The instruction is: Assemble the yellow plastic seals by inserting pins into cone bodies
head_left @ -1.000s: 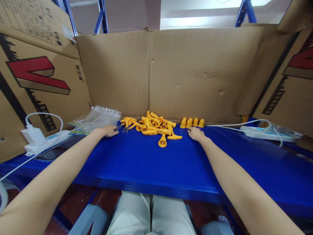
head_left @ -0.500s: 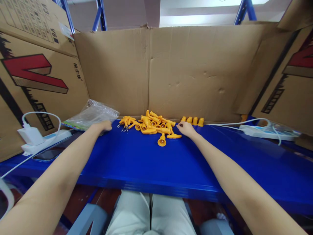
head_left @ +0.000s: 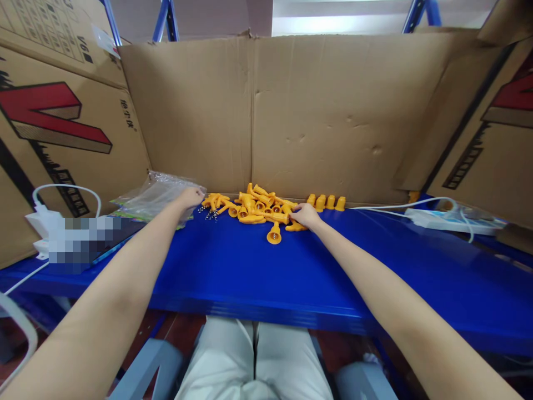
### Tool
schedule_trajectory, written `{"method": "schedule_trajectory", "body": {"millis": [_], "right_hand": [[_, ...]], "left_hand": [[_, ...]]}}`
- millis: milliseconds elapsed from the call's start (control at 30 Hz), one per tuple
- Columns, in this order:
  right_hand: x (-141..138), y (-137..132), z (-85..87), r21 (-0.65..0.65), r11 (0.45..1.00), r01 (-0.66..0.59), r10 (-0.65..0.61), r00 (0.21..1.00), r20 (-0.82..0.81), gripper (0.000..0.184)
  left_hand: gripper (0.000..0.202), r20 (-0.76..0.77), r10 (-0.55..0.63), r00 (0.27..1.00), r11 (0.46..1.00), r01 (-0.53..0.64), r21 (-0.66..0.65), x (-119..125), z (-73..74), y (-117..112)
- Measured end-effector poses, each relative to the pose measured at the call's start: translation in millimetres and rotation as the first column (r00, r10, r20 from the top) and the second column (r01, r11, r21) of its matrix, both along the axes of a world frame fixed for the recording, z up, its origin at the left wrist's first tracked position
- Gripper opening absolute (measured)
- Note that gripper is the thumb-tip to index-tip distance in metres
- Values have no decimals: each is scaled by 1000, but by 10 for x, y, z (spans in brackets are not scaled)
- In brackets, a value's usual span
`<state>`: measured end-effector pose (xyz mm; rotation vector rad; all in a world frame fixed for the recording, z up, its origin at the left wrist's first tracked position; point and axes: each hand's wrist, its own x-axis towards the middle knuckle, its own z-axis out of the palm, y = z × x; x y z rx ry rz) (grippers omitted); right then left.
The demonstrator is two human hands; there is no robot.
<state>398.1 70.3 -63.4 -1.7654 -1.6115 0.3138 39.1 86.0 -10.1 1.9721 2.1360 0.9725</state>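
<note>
A heap of orange plastic corkscrews (head_left: 254, 206), with bell-shaped bodies and long handles, lies on the blue table (head_left: 250, 266) against the cardboard. At the heap's left end, metal spirals (head_left: 211, 213) stick out of several handles. One corkscrew (head_left: 273, 234) points its open bell toward me, a spiral inside. My right hand (head_left: 307, 215) is at the heap's right end, fingers closed on an orange corkscrew part mostly hidden by them. My left hand (head_left: 190, 196) is closed at the right edge of a clear plastic bag (head_left: 154, 194); its fingertips are partly hidden.
Several orange cups (head_left: 331, 203) stand in a row right of the heap. A white power strip (head_left: 453, 221) with cables lies at the right; a white charger (head_left: 44, 225) is at the left. Cardboard walls (head_left: 333, 111) close off the back and sides.
My right hand has moved left from beside the row of cups onto the heap's right end. My left hand has moved right and farther back along the plastic bag.
</note>
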Motion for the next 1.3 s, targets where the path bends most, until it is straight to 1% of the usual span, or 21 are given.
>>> {"method": "schedule_trajectory", "body": {"millis": [33, 100, 167, 233, 300, 333, 367, 400, 467, 533, 600, 700, 767, 833, 900, 1000, 1067, 1133, 1167, 1233, 1300], "right_hand": [[12, 1, 9, 6, 1000, 11, -11, 999, -39, 21], [45, 9, 32, 28, 999, 28, -25, 993, -118, 27], [82, 21, 65, 55, 998, 44, -33, 981, -191, 32], [108, 25, 113, 103, 994, 40, -8, 956, -295, 36], [113, 15, 177, 186, 982, 14, 68, 902, -427, 43], [105, 4, 213, 239, 971, -7, 125, 866, -483, 46], [90, -10, 250, 291, 956, -29, 184, 833, -521, 49], [67, -26, 286, 339, 939, -52, 242, 803, -545, 51], [-2, -65, 349, 417, 902, -114, 355, 745, -565, 55], [-93, -108, 392, 469, 863, -188, 455, 691, -561, 57], [-187, -157, 413, 505, 823, -259, 535, 653, -537, 57], [-292, -233, 417, 529, 783, -327, 595, 641, -484, 60], [-321, -277, 413, 517, 781, -351, 598, 659, -456, 62], [-318, -309, 412, 490, 791, -366, 587, 678, -442, 62], [-293, -326, 415, 461, 802, -379, 579, 683, -446, 58], [-231, -330, 418, 398, 818, -414, 567, 694, -443, 45], [-184, -325, 414, 338, 828, -446, 552, 751, -362, 36], [-140, -322, 408, 286, 833, -474, 537, 819, -205, 30], [-122, -323, 406, 264, 829, -493, 534, 839, -109, 28], [-98, -328, 406, 217, 815, -537, 534, 842, 78, 22], [-94, -339, 412, 162, 812, -561, 519, 820, 239, 17]], "left_hand": [[9, 27, -7, 1000, 999, 6, 48, 129, 37, -1], [16, 133, -88, 987, 986, 68, 149, 439, 112, -16], [21, 243, -184, 953, 966, 129, 225, 782, 169, -52], [22, 348, -264, 900, 942, 164, 292, 1112, 193, -107], [21, 424, -342, 839, 918, 202, 341, 1385, 176, -181], [19, 434, -387, 814, 903, 238, 359, 1490, 152, -224], [17, 421, -426, 801, 886, 275, 374, 1572, 120, -273], [15, 385, -454, 803, 869, 304, 391, 1629, 82, -326], [14, 251, -495, 832, 833, 372, 410, 1680, 1, -439], [22, 82, -510, 856, 814, 450, 367, 1668, -67, -546], [33, -40, -503, 863, 825, 494, 273, 1633, -107, -622], [43, -94, -508, 856, 840, 517, 164, 1598, -122, -650], [41, -91, -529, 844, 831, 537, 145, 1590, -123, -628], [34, -95, -514, 853, 837, 522, 160, 1582, -120, -602], [29, -120, -441, 889, 868, 457, 196, 1559, -110, -593], [28, -175, -313, 933, 903, 350, 249, 1499, -78, -614], [30, -216, -260, 941, 913, 312, 263, 1454, -53, -632], [30, -273, -246, 930, 912, 317, 260, 1419, -39, -637], [30, -304, -253, 918, 908, 334, 253, 1408, -39, -634], [31, -363, -278, 890, 897, 376, 234, 1401, -50, -618], [33, -401, -290, 869, 892, 397, 216, 1410, -69, -600]]}}
